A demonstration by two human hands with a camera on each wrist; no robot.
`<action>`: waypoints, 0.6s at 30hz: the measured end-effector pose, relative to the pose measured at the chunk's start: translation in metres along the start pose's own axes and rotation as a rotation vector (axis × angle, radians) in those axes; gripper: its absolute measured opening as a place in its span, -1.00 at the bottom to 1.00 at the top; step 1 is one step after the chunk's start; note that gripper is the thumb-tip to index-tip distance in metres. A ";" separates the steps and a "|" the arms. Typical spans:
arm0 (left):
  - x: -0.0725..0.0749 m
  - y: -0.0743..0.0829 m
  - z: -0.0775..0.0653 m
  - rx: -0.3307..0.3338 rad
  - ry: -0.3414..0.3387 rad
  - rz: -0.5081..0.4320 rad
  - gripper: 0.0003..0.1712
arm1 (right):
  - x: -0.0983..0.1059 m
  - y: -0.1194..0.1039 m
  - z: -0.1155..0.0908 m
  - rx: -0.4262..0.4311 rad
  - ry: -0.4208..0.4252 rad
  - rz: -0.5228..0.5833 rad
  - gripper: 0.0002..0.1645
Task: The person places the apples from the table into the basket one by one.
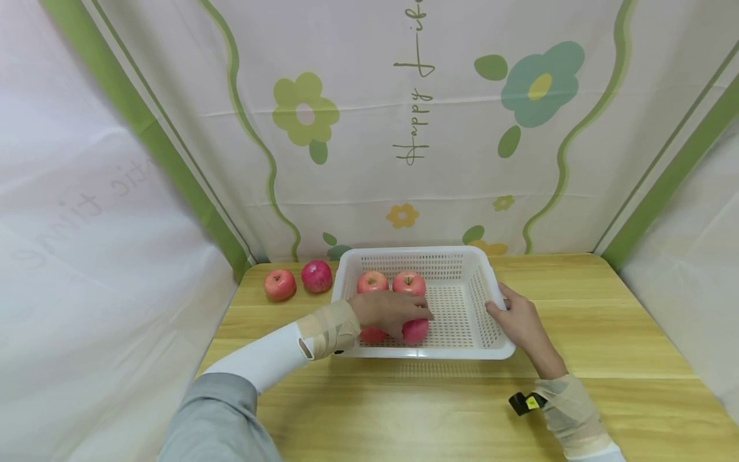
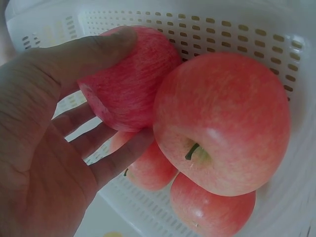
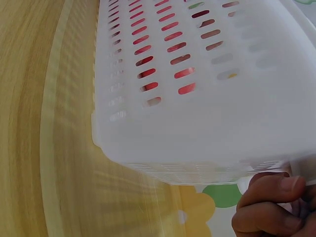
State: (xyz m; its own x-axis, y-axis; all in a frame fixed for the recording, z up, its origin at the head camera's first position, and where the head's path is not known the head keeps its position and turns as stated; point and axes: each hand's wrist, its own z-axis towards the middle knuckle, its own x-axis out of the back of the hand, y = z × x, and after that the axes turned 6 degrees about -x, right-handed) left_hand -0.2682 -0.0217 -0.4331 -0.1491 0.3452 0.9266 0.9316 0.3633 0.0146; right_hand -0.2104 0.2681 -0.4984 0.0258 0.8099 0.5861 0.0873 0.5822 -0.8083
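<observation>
A white perforated plastic basket [image 1: 456, 352] on the wooden table holds several red apples in its left half. My left hand [image 1: 388, 309] reaches into it and grips a dark pink apple [image 2: 133, 79], thumb on top and fingers curled below. Beside that apple sits a large, paler red apple [image 2: 222, 123] with its stem showing. Two more apples, a back-left one [image 1: 372, 281] and a back-right one [image 1: 409, 282], lie behind the hand. My right hand [image 1: 519, 317] holds the basket's right rim, thumb over the edge and fingers outside.
On the table left of the basket are a light red apple [image 1: 280, 285] and a deep pink apple [image 1: 317, 276]. A printed white curtain [image 1: 358, 179] hangs along the table's back edge, with more cloth on both sides. The table [image 1: 404, 417] extends in front of the basket.
</observation>
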 end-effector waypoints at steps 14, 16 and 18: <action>0.000 0.002 0.000 -0.004 -0.005 0.002 -0.21 | 0.000 -0.001 0.000 -0.009 -0.006 0.002 -0.16; 0.000 0.002 -0.001 0.002 -0.004 -0.012 -0.21 | 0.000 -0.002 -0.001 -0.012 -0.009 0.005 -0.16; 0.001 0.003 -0.001 0.007 -0.005 -0.027 -0.19 | 0.000 -0.003 -0.002 -0.014 -0.011 0.007 -0.16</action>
State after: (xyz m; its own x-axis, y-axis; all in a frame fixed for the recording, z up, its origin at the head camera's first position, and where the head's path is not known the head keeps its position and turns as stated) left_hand -0.2652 -0.0217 -0.4320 -0.1761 0.3395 0.9240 0.9250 0.3782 0.0373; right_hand -0.2091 0.2668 -0.4958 0.0158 0.8148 0.5796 0.1008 0.5754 -0.8116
